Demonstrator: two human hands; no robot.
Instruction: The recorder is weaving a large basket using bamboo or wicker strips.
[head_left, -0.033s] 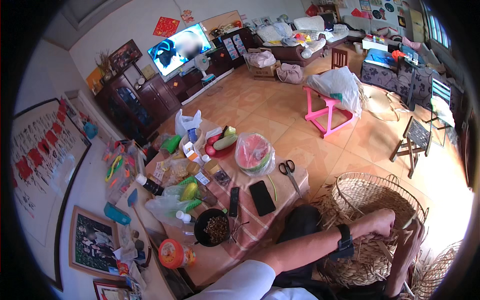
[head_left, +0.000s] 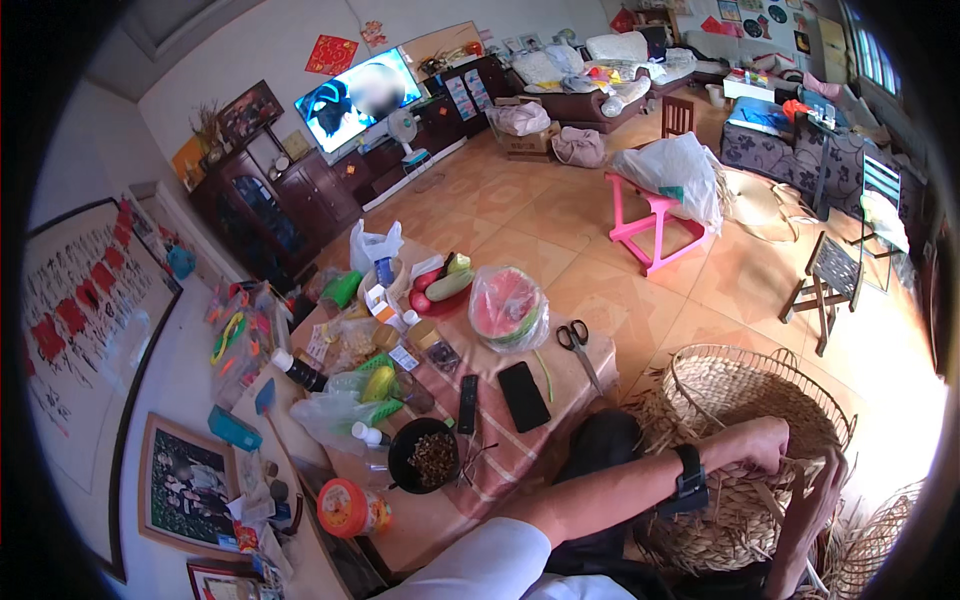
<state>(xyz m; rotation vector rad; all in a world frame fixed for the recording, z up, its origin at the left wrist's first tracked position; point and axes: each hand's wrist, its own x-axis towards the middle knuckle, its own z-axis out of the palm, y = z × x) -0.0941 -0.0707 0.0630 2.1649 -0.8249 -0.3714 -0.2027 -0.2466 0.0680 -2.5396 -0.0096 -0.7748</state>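
A large round basket [head_left: 735,510] of braided straw stands at my knees, with a thin wire frame [head_left: 725,350] rising at its far side. My left hand [head_left: 762,443], a dark watch on its wrist, is closed at the basket's near wall, knuckles up. Beside it on the right, my right hand [head_left: 824,480] pinches at the same upper edge with bent fingers. Loose straw strands [head_left: 768,497] stick out under and between the hands. The fingertips of both hands are partly hidden.
To the left is a cloth-covered table [head_left: 510,450] with scissors [head_left: 578,350], a phone [head_left: 525,396], a wrapped watermelon half [head_left: 507,308] and a black bowl [head_left: 423,455]. A pink stool frame [head_left: 650,225] and a folding stool [head_left: 832,280] stand on the floor. More woven straw [head_left: 880,545] lies at lower right.
My right hand has shifted slightly down along the basket edge. A pale strand that stood up by its fingers no longer shows there. My left hand stays in place.
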